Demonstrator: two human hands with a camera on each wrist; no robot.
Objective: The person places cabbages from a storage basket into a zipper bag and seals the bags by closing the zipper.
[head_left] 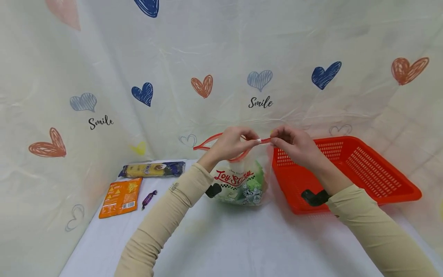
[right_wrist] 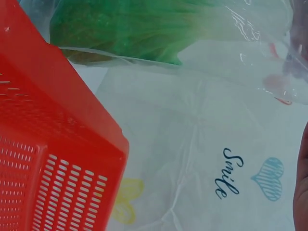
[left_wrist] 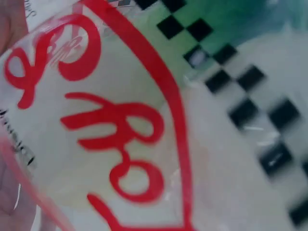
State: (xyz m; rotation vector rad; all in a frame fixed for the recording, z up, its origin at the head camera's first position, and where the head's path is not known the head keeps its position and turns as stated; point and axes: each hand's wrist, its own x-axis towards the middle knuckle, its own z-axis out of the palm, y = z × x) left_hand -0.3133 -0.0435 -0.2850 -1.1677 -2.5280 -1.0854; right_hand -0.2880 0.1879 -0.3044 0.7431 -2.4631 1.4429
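A clear zip bag (head_left: 242,184) printed with red script and black checks stands on the white table, with green and white contents inside. Its red zipper strip (head_left: 221,139) runs along the top. My left hand (head_left: 232,144) pinches the strip from the left, and my right hand (head_left: 290,144) pinches it from the right, fingertips nearly meeting above the bag. The left wrist view is filled by the bag's red lettering (left_wrist: 115,130). In the right wrist view the bag's green contents (right_wrist: 144,29) show through the plastic.
An orange-red perforated basket (head_left: 349,169) sits right of the bag, its corner (right_wrist: 53,144) close in the right wrist view. At the left lie an orange packet (head_left: 121,197), a purple wrapped sweet (head_left: 149,199) and a long biscuit pack (head_left: 152,169). A heart-printed sheet backs the table.
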